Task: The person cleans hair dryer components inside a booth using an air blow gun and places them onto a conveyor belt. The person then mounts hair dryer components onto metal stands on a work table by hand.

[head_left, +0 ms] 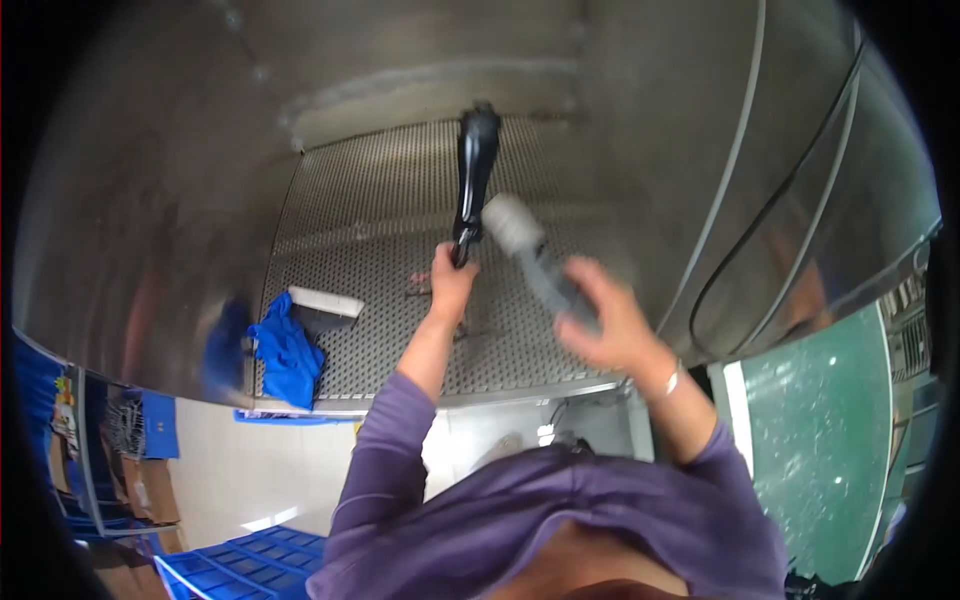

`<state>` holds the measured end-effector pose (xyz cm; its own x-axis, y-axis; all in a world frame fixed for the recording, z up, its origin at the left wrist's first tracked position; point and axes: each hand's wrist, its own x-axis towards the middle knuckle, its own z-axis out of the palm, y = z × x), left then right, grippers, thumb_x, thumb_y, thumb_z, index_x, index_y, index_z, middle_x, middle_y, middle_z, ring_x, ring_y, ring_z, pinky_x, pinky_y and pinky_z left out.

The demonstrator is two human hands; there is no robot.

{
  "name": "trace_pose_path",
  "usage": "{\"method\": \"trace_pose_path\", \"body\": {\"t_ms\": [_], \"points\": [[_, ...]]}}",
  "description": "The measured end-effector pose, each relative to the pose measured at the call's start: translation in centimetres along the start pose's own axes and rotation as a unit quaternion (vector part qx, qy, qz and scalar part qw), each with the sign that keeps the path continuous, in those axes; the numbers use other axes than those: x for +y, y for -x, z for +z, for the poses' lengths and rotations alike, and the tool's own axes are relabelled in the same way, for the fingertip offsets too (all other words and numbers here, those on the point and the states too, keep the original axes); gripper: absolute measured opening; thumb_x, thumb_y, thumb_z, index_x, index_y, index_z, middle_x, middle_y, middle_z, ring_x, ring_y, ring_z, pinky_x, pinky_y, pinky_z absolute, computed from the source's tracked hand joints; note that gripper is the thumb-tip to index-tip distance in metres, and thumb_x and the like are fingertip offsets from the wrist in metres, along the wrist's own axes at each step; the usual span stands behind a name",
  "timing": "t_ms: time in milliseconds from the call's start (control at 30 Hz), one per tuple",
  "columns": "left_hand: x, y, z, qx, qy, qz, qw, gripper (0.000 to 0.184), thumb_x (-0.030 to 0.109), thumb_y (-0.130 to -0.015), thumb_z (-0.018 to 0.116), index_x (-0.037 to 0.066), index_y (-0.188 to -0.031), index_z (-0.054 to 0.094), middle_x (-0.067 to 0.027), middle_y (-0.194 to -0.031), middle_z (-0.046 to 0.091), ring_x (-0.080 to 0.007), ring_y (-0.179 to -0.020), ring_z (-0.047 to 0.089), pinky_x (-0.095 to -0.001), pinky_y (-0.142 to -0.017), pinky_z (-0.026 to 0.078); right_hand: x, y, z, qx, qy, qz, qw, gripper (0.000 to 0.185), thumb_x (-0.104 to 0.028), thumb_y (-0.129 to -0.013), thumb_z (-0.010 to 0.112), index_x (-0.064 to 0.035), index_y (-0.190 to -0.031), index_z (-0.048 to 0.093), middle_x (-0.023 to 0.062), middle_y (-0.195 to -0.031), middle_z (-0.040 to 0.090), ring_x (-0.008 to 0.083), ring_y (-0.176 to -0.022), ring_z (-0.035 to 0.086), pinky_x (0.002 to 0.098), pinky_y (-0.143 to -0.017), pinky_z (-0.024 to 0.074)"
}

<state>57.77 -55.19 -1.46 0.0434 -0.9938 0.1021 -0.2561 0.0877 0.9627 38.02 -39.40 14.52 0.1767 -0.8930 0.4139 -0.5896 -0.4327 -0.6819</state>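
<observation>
My left hand [453,285] is closed around the thin lower end of a long, glossy black part [476,165]. That part points away from me over the perforated metal floor of a steel booth. To its right, my right hand [610,320] is wrapped round the handle of a grey handheld tool with a pale cylindrical head [513,224]. Motion blurs this tool, so its exact kind does not show. The head is close beside the black part's lower end; whether they touch I cannot tell.
A blue cloth [288,350] and a white-edged dark flat object [325,303] lie on the perforated floor [370,230] at left. Cables [795,190] hang along the right wall. A green surface [815,430] stands right, a blue crate [250,565] lower left.
</observation>
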Motion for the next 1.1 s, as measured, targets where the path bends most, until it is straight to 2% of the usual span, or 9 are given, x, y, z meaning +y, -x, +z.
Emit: {"method": "trace_pose_path", "body": {"t_ms": [100,167,267,400,467,600,700,900,1100], "points": [[-3.3,-2.1,-0.7,0.201,-0.284,0.194,0.917,0.033,0.013,-0.071,0.065,0.004,-0.1,0.052,-0.0176,-0.097,0.057,-0.0394,-0.091,0.052,-0.047,-0.077,0.042,-2.9,0.2,1.9,-0.081,0.044,-0.011,0.996,0.062,-0.021,-0.066,0.069,-0.0052,-0.121,0.044,0.0187,-0.106,0.056,0.0363,-0.094,0.058,0.0402,-0.08,0.0493],[1.2,-0.7,-2.4,0.197,-0.414,0.074,0.886,0.031,0.006,-0.072,0.062,0.011,-0.102,0.053,-0.0109,-0.095,0.055,-0.0308,-0.092,0.052,-0.0439,-0.077,0.042,-1.6,-0.2,3.4,-0.06,0.097,0.046,0.992,0.054,-0.021,-0.067,0.067,-0.0054,-0.113,0.046,0.0179,-0.098,0.057,0.0366,-0.088,0.058,0.0431,-0.077,0.0492],[1.3,-0.9,-4.0,0.262,-0.415,0.089,0.867,0.038,0.008,-0.068,0.064,0.015,-0.105,0.057,-0.0101,-0.094,0.055,-0.032,-0.093,0.05,-0.0453,-0.074,0.039,-3.9,0.1,3.5,-0.07,-0.026,-0.107,0.991,0.048,-0.019,-0.067,0.065,-0.0036,-0.109,0.048,0.019,-0.096,0.057,0.0381,-0.084,0.058,0.0444,-0.075,0.0486],[2.2,1.3,-6.6,0.27,-0.446,0.102,0.847,0.047,0.008,-0.06,0.07,0.018,-0.105,0.06,-0.0106,-0.097,0.052,-0.0332,-0.094,0.048,-0.0446,-0.075,0.038,-1.8,-3.5,1.1,0.038,-0.022,0.146,0.988,0.051,-0.021,-0.067,0.064,-0.0012,-0.111,0.051,0.0229,-0.099,0.06,0.0384,-0.093,0.059,0.0418,-0.079,0.0477],[0.8,1.0,-7.5,0.259,-0.452,0.094,0.848,0.048,0.005,-0.06,0.069,0.019,-0.105,0.06,-0.0086,-0.092,0.051,-0.0318,-0.091,0.047,-0.0446,-0.074,0.038,-3.3,-3.8,1.3,-0.001,-0.055,-0.004,0.998,0.048,-0.019,-0.068,0.063,-0.001,-0.111,0.052,0.023,-0.098,0.061,0.0383,-0.089,0.06,0.0413,-0.078,0.0484],[0.3,2.5,-8.9,0.261,-0.449,0.136,0.844,0.049,0.004,-0.059,0.07,0.018,-0.105,0.061,-0.0085,-0.09,0.054,-0.0308,-0.089,0.05,-0.0421,-0.074,0.04,-1.6,-6.0,-0.2,0.003,-0.04,0.246,0.968,0.052,-0.02,-0.067,0.063,0.0025,-0.113,0.053,0.0248,-0.094,0.062,0.0332,-0.09,0.062,0.0354,-0.081,0.0478],[-1.9,0.5,-10.2,0.241,-0.344,0.179,0.89,0.05,0.004,-0.064,0.07,0.011,-0.113,0.06,-0.0139,-0.09,0.06,-0.0306,-0.087,0.055,-0.039,-0.079,0.042,-0.4,-0.9,-0.9,-0.009,-0.156,0.216,0.964,0.064,-0.023,-0.066,0.066,0.0063,-0.12,0.05,0.0204,-0.113,0.059,0.0286,-0.103,0.058,0.0321,-0.089,0.0437],[3.0,6.7,-9.5,-0.128,0.107,-0.028,0.986,0.041,0.014,-0.084,0.061,-0.007,-0.119,0.051,-0.0034,-0.082,0.057,-0.0135,-0.073,0.053,-0.0259,-0.077,0.043,2.5,21.7,-2.1,-0.154,-0.104,0.326,0.927,0.057,-0.021,-0.066,0.069,0.0,-0.118,0.054,0.0164,-0.098,0.064,0.0284,-0.09,0.059,0.0363,-0.081,0.0445],[14.2,17.2,3.7,-0.598,0.287,0.065,0.746,0.028,0.008,-0.083,0.061,0.003,-0.11,0.057,-0.0102,-0.089,0.057,-0.0224,-0.079,0.055,-0.0386,-0.076,0.046,-1.4,32.2,-0.8,-0.048,-0.073,0.49,0.868,0.059,-0.023,-0.065,0.064,-0.0057,-0.119,0.054,0.0189,-0.092,0.065,0.0327,-0.086,0.061,0.0382,-0.079,0.0463]]}}
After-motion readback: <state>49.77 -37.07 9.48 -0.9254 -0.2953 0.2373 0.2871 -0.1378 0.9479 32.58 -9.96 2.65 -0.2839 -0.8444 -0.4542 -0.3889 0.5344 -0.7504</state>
